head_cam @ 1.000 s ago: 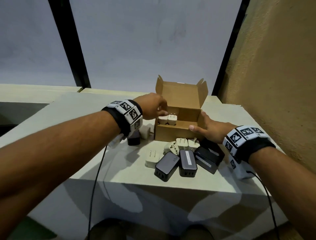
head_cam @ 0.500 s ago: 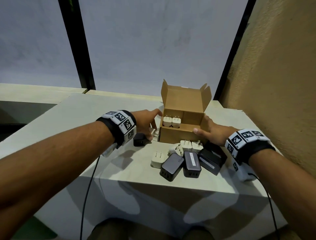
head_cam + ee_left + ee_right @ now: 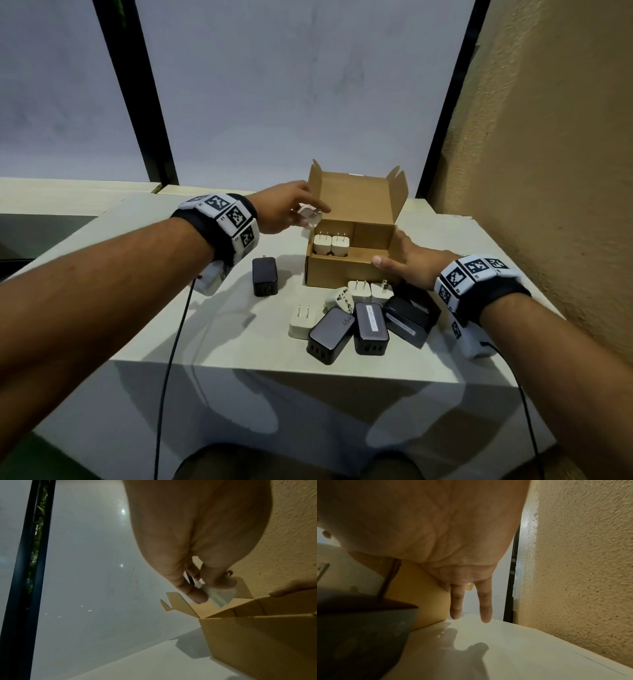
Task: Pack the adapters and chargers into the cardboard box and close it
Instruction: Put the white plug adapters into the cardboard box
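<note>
A pale table [image 3: 144, 335] is set against frosted window panes [image 3: 291, 102] divided by black frames [image 3: 137, 96]. A rough tan wall [image 3: 548, 137] is seen alongside.

1. The white adapter [image 3: 218, 595] pinched by the left hand [image 3: 197, 536] is blurred in the left wrist view; its shape cannot be made out.
2. In the right wrist view, the dark charger [image 3: 363, 635] is cut off by the frame's left and bottom edges and is out of focus.
3. The label print on one black charger [image 3: 371, 317] is too small to be read.
</note>
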Available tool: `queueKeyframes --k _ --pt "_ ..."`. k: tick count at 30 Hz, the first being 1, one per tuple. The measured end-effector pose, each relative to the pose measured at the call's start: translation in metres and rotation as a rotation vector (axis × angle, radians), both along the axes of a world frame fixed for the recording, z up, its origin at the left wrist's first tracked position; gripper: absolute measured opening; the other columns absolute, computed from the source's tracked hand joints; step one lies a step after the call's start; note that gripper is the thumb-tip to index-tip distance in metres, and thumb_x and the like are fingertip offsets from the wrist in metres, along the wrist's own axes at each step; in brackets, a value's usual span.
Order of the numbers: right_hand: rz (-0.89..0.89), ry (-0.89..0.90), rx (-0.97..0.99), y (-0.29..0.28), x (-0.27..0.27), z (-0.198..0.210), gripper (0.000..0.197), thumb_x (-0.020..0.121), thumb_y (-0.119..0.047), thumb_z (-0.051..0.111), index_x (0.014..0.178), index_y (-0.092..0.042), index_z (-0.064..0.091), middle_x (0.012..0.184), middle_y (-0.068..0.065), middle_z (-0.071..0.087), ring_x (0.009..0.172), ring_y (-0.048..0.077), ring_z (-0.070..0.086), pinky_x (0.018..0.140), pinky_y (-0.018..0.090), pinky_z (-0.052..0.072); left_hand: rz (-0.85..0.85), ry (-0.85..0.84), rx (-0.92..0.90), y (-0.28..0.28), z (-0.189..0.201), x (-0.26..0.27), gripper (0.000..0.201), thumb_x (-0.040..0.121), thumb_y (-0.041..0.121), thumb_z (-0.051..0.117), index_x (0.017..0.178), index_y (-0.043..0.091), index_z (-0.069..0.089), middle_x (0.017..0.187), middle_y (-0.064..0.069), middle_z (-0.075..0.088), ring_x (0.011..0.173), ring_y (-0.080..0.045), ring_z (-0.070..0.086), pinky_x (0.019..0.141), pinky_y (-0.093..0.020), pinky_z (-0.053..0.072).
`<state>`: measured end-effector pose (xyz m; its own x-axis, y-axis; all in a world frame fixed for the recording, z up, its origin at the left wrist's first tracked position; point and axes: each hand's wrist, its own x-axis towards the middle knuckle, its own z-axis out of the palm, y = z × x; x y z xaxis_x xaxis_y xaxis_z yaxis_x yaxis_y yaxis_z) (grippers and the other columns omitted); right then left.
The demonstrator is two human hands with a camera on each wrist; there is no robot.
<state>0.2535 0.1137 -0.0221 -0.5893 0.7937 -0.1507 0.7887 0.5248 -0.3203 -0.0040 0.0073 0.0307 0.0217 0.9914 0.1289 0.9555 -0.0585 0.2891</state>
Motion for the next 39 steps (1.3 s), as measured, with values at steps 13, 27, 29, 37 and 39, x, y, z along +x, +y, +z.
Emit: queueKeyframes --k 13,27,29,37,39 --pt "-0.012 0.01 -0.028 0.017 -0.006 -0.015 0.128 0.045 -0.105 0.019 0.153 -0.039 0.003 0.159 0.003 0.031 0.139 0.032 0.041 0.111 0.054 0.033 0.022 -0.063 0.0 0.052 -0.018 0.045 0.035 0.075 0.032 0.079 0.101 0.017 0.061 0.101 0.002 0.062 0.089 -0.014 0.058 0.071 -0.02 0.044" --pt "0.022 -0.003 -0.014 0.021 -0.009 -0.018 0.136 0.034 -0.108 0.012 0.151 -0.04 0.007 0.153 0.005 0.042 0.132 0.032 0.048 0.106 0.053 0.039 -0.138 0.312 -0.299 0.074 -0.039 0.074 0.046 0.088 0.001 0.058 0.127 0.025 0.058 0.123 0.001 0.064 0.111 -0.019 0.059 0.093 -0.032 0.049" --pt "0.019 -0.009 -0.004 0.021 -0.009 -0.018 0.134 0.037 -0.107 0.012 0.152 -0.038 0.006 0.153 0.005 0.041 0.133 0.032 0.048 0.106 0.053 0.039 -0.159 0.377 -0.261 0.074 -0.039 0.073 0.047 0.088 0.006 0.061 0.129 0.029 0.057 0.13 0.003 0.06 0.116 -0.02 0.054 0.095 -0.034 0.047" --pt "0.029 -0.009 0.022 0.024 -0.008 -0.021 0.129 0.045 -0.106 0.012 0.152 -0.035 0.007 0.155 0.005 0.039 0.134 0.031 0.047 0.107 0.051 0.039 -0.126 0.416 0.0 0.073 -0.035 0.066 0.042 0.089 0.019 0.062 0.129 0.032 0.057 0.129 0.007 0.058 0.113 -0.018 0.047 0.087 -0.029 0.041" --pt "0.035 -0.002 0.015 0.024 -0.007 -0.021 0.128 0.045 -0.106 0.012 0.152 -0.036 0.008 0.153 0.005 0.042 0.132 0.031 0.048 0.107 0.051 0.04 -0.116 0.458 -0.063 0.073 -0.035 0.066 0.033 0.089 0.04 0.061 0.122 0.037 0.062 0.122 0.01 0.061 0.11 -0.017 0.048 0.088 -0.033 0.043"
